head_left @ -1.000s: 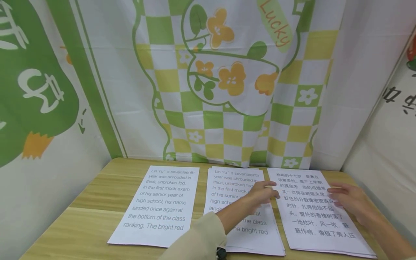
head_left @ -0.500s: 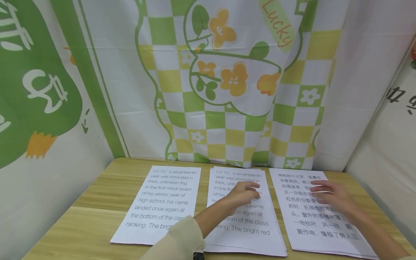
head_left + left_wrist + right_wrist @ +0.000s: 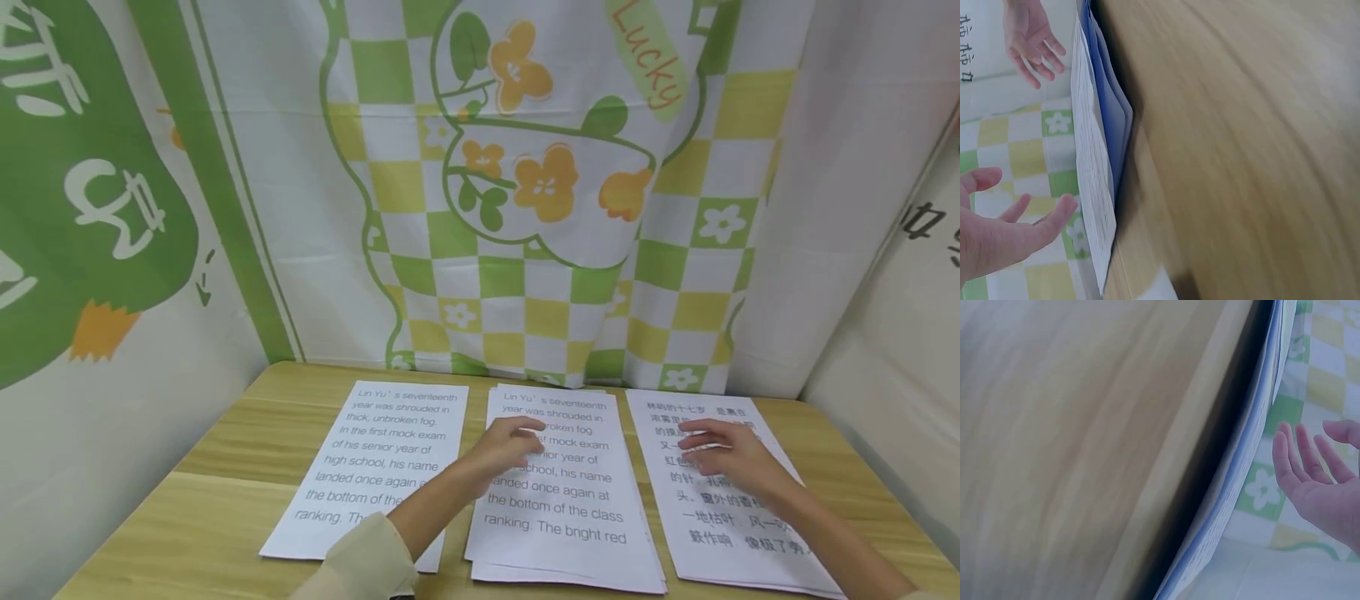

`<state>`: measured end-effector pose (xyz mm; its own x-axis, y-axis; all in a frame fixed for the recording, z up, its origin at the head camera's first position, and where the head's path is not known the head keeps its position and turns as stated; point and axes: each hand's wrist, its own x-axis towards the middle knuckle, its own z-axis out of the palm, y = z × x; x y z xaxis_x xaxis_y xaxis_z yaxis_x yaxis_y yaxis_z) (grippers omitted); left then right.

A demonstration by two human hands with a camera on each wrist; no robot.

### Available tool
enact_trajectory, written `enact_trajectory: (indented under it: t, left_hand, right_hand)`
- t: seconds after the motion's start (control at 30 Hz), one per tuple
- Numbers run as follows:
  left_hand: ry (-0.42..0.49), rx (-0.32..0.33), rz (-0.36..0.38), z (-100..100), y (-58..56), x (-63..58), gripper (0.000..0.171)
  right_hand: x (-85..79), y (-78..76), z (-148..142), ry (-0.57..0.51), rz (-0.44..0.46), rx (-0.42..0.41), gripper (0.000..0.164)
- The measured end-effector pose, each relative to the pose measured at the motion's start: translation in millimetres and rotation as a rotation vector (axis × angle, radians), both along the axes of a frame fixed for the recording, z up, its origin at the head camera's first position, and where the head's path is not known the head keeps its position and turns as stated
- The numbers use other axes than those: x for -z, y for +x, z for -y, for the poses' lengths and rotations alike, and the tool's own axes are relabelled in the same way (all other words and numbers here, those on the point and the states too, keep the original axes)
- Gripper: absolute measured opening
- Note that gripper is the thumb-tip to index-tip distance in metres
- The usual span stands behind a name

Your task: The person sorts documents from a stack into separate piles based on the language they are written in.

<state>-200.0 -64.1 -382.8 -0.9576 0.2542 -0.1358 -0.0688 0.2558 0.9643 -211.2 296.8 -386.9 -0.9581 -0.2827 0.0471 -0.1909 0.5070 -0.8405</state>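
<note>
Three stacks of printed paper lie side by side on a wooden table. My left hand (image 3: pixel 506 448) hovers over the upper left of the middle paper stack (image 3: pixel 558 508), whose sheets fan slightly and carry English text. Above the right paper stack (image 3: pixel 712 557), printed in Chinese, is my right hand (image 3: pixel 723 454). Neither hand holds anything; in the wrist views the left fingers (image 3: pixel 1054 222) and right fingers (image 3: pixel 1310 456) are loosely bent and apart from the paper. The left sheet (image 3: pixel 375 450), also in English, is partly covered by my left forearm.
The wooden table (image 3: pixel 202 450) ends at the back against a hanging curtain (image 3: pixel 540 292) with green and yellow checks. A fabric wall with a green print (image 3: pixel 135 275) stands on the left, and a pale one with dark characters (image 3: pixel 892 317) on the right.
Both hands have moved left: the left from the gap beside the Chinese stack to over the middle stack, the right from that stack's right edge to above its middle. The view shifts slightly.
</note>
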Motion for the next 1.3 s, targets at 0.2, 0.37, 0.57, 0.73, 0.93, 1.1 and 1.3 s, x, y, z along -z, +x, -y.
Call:
enact_trajectory:
  t: [0.2, 0.37, 0.57, 0.73, 0.93, 1.1, 1.3]
  left_hand:
    - [0.022, -0.038, 0.016, 18, -0.2, -0.7, 0.054]
    - [-0.007, -0.080, 0.024, 31, -3.3, -0.7, 0.056]
    - [-0.019, -0.115, 0.043, 43, -6.1, -0.3, 0.060]
    - [-0.035, -0.138, 0.049, 50, -8.0, 1.0, 0.060]
    - [-0.021, -0.145, 0.067, 54, -11.9, 4.5, 0.059]
    - [-0.006, -0.163, 0.063, 54, -15.0, 6.5, 0.059]
    - [0.018, -0.166, 0.055, 52, -16.4, 5.1, 0.058]
  right_hand:
    - [0.6, -0.5, 17, -0.024, 0.034, -0.021, 0.052]
    - [0.8, -2.1, 29, -0.056, 0.090, -0.041, 0.056]
    - [-0.1, -5.2, 40, -0.063, 0.130, -0.032, 0.060]
    - [-0.4, -8.0, 49, -0.072, 0.162, -0.011, 0.060]
    - [2.1, -12.8, 54, -0.103, 0.195, -0.006, 0.058]
    - [2.0, -15.2, 57, -0.150, 0.216, -0.020, 0.059]
    - [1.5, -16.8, 61, -0.175, 0.233, -0.013, 0.058]
